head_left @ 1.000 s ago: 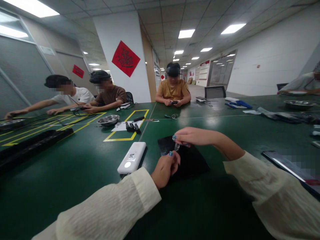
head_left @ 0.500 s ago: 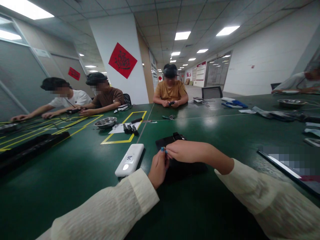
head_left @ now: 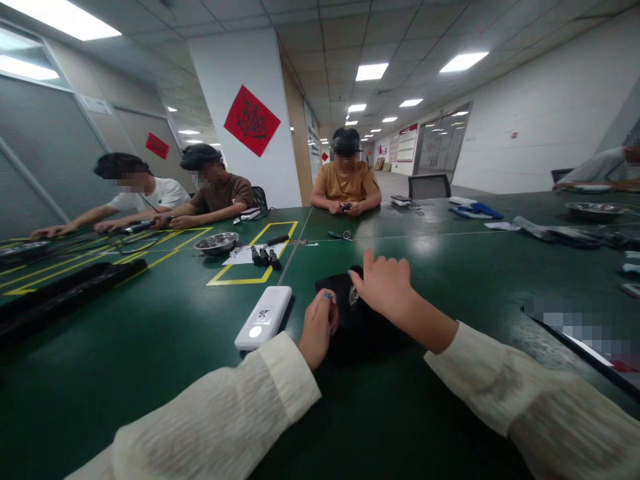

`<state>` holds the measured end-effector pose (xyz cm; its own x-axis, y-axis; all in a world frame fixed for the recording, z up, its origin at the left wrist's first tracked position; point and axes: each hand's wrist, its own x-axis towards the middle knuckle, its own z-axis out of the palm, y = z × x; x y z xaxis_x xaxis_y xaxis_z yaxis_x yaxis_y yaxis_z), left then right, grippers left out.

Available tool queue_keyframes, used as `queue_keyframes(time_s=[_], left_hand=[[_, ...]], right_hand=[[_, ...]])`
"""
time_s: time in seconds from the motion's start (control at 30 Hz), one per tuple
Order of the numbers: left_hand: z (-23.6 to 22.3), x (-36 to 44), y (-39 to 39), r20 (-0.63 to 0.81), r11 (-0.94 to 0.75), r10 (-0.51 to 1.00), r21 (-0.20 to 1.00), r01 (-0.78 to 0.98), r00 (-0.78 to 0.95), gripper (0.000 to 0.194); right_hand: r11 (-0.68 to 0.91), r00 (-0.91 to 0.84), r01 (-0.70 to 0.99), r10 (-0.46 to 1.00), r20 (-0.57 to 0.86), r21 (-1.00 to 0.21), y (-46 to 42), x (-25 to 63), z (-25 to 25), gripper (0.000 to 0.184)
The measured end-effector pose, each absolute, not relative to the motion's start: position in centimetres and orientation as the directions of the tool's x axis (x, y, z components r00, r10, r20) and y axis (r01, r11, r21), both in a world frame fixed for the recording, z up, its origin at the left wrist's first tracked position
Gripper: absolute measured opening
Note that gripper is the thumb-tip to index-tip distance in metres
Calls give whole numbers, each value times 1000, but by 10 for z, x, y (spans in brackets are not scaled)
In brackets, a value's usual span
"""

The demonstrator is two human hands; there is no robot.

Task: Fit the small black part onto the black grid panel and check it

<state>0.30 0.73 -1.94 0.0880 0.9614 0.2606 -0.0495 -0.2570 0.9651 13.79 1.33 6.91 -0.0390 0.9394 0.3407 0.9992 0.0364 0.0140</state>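
Observation:
A flat black pad [head_left: 373, 327] lies on the green table [head_left: 165, 347] right in front of me. My left hand [head_left: 317, 327] rests at the pad's left edge with its fingers curled and the thumb pressed to the edge. My right hand [head_left: 385, 287] hovers over the pad's far part, knuckles up and index finger raised. Its thumb and fingers pinch a small clear, shiny piece [head_left: 354, 295]. I cannot make out what that piece is. Both my sleeves are cream.
A white power bank [head_left: 263, 318] lies just left of my left hand. Beyond it are a yellow taped rectangle [head_left: 240, 280], small black parts [head_left: 264, 255] on paper and a metal bowl [head_left: 217, 242]. A long black tray [head_left: 70, 290] sits left, a dark flat device [head_left: 580, 340] right. Other people sit across the table.
My right hand has swung from lying crosswise over the pad to pointing away from me, knuckles up. My left hand has stayed at the pad's left edge. The view has shifted slightly.

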Motion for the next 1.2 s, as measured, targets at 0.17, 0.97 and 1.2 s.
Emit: queue_keyframes(time_s=[0.17, 0.97, 1.2], left_hand=[[-18, 3, 3, 286, -282, 953, 958, -53, 103, 28], [-10, 2, 1, 457, -455, 889, 887, 76, -15, 32], [-21, 1, 8, 355, -403, 909, 882, 242, 219, 30]], right_hand=[[164, -160, 985, 983, 92, -43, 28, 141, 55, 41], [-328, -113, -288, 945, -308, -899, 57, 244, -6, 11], [-340, -183, -378, 939, -291, -861, 24, 206, -17, 17]])
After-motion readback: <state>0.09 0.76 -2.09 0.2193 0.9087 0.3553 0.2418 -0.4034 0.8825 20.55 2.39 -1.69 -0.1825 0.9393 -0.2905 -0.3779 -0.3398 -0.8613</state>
